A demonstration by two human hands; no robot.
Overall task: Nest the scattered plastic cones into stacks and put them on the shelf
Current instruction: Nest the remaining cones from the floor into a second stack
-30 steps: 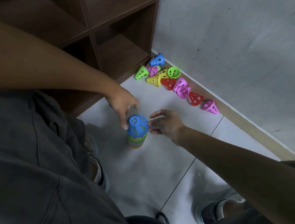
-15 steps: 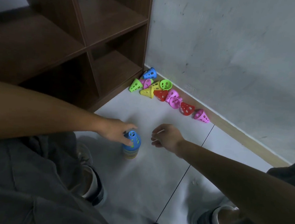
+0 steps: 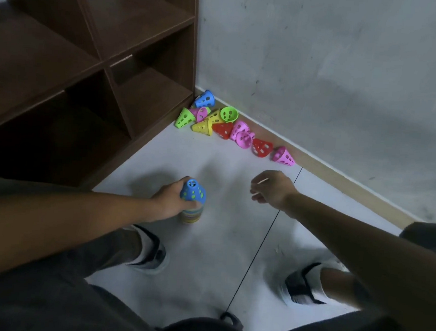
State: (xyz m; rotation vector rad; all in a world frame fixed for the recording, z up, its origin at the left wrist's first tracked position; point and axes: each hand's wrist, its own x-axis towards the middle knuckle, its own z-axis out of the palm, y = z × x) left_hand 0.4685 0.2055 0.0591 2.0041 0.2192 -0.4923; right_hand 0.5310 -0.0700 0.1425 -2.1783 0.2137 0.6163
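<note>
A nested stack of cones (image 3: 192, 202), blue on top with other colours beneath, stands on the white floor. My left hand (image 3: 168, 200) grips the stack from its left side. My right hand (image 3: 272, 186) hovers to the right of the stack, apart from it, fingers loosely curled and holding nothing. Several loose cones lie in the corner by the wall: a blue cone (image 3: 204, 99), green cones (image 3: 185, 118), a yellow cone (image 3: 202, 127), red cones (image 3: 261, 148) and pink cones (image 3: 283, 156).
A dark wooden shelf unit (image 3: 131, 62) with open compartments stands at the left, against the grey wall (image 3: 323, 69). My two shoes (image 3: 152, 251) rest on the floor below the stack. A dark tile seam (image 3: 263, 237) runs across the floor.
My left hand has closed around the side of the stack. My right hand has drawn away to the right, and the view has pulled back and up.
</note>
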